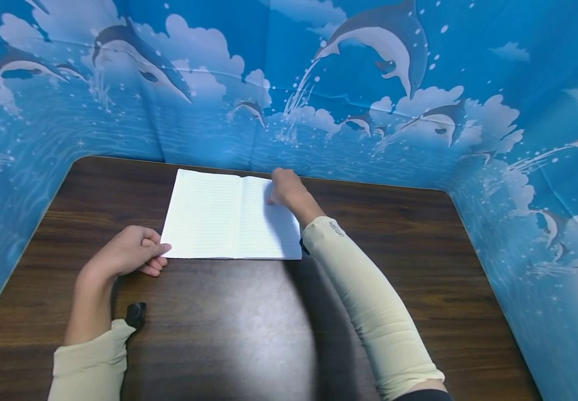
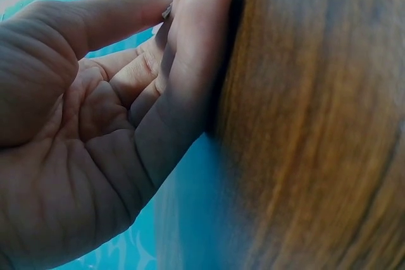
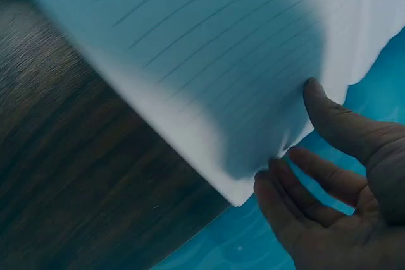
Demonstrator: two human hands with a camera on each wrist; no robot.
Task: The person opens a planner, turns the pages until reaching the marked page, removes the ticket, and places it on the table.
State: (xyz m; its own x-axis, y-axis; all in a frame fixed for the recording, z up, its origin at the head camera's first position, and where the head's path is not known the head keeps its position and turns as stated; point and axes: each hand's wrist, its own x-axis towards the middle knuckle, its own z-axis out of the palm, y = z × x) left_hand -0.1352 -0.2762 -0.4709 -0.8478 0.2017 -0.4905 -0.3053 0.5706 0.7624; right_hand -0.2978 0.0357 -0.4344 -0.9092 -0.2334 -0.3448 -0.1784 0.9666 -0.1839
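An open notebook (image 1: 204, 217) with ruled white pages lies near the table's far edge. At its near left corner, my left hand (image 1: 131, 250) pinches the edge, thumb on top and the other fingers bent. The left wrist view shows the left hand (image 2: 107, 105) close over the wood, with only a sliver of paper at its fingertips. My right hand (image 1: 289, 192) is at the far right part of the notebook. In the right wrist view, the right hand (image 3: 342, 181) rests its thumb on the ruled page (image 3: 190, 49), fingertips touching the far edge, thumb and fingers apart.
The notebook lies on a dark wood-grain table (image 1: 209, 328). A blue cloth printed with dolphins (image 1: 289, 83) hangs along the table's back and sides. A small black object (image 1: 136, 315) sits by the left sleeve (image 1: 93, 359). The right forearm's shadow crosses the table.
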